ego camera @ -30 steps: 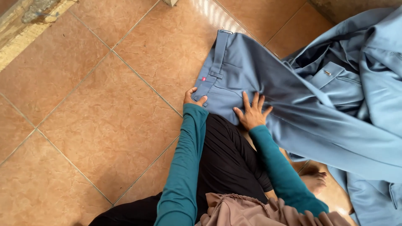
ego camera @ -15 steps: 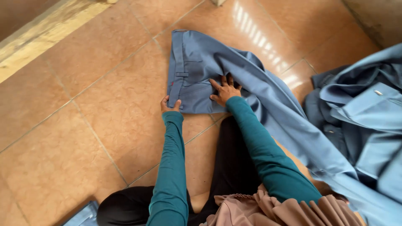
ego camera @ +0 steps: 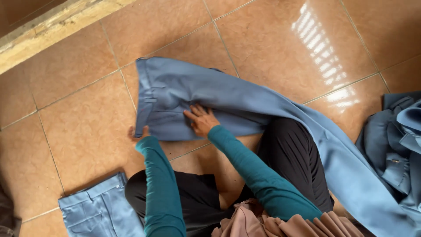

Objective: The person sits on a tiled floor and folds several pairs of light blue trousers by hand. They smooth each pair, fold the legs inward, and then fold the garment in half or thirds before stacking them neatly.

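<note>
Most of my left hand (ego camera: 133,132) is hidden: it sits at the waistband corner of the blue trousers (ego camera: 245,105), tucked partly under the cloth edge, and I cannot tell whether its fingers are closed on the fabric or only resting against it. My right hand (ego camera: 201,121) lies flat on the seat of the trousers, fingers spread apart, pressing the cloth to the tiled floor (ego camera: 74,131). The trousers lie with the waistband to my left; the legs run right across my dark-clad knee and off the bottom right edge, so their hems are out of sight. A second folded blue pair (ego camera: 98,210) lies by my left knee, cut off at the bottom edge. A heap of darker blue garments (ego camera: 397,149) at the right is also cut off.
</note>
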